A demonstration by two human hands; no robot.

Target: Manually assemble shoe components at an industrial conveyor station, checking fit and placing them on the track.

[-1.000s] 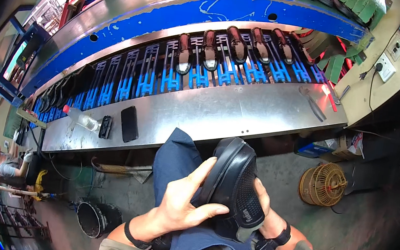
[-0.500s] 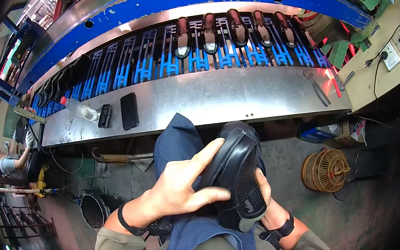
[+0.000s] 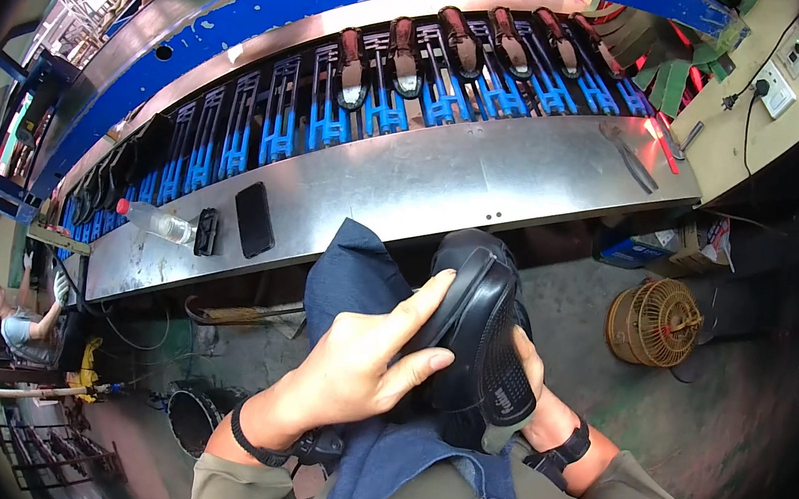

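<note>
A black leather shoe (image 3: pixel 479 336) rests over my lap, its toe end away from me. Along its left side lies my left hand (image 3: pixel 371 352), the index finger stretched against the edge and the thumb bent toward the shoe; its other fingers are hidden. My right hand (image 3: pixel 541 399) grips the right side, with fingers partly out of sight behind the shoe. A perforated dark panel with a light printed mark faces up near my right hand. Blue cloth (image 3: pixel 356 274) covers my lap beside the shoe.
Ahead runs a metal bench (image 3: pixel 388 182) holding a phone (image 3: pixel 254 219), a plastic bottle (image 3: pixel 157 221) and pliers (image 3: pixel 633 161). Behind it, brown shoes (image 3: pixel 461 46) sit on a row of blue racks (image 3: pixel 281 113). A round caged fan (image 3: pixel 654 322) and a bucket (image 3: pixel 192 422) stand on the floor.
The whole view has shifted slightly. My left thumb has drawn back a little toward the left, and the shoe has tilted slightly. Both hands stay on it.
</note>
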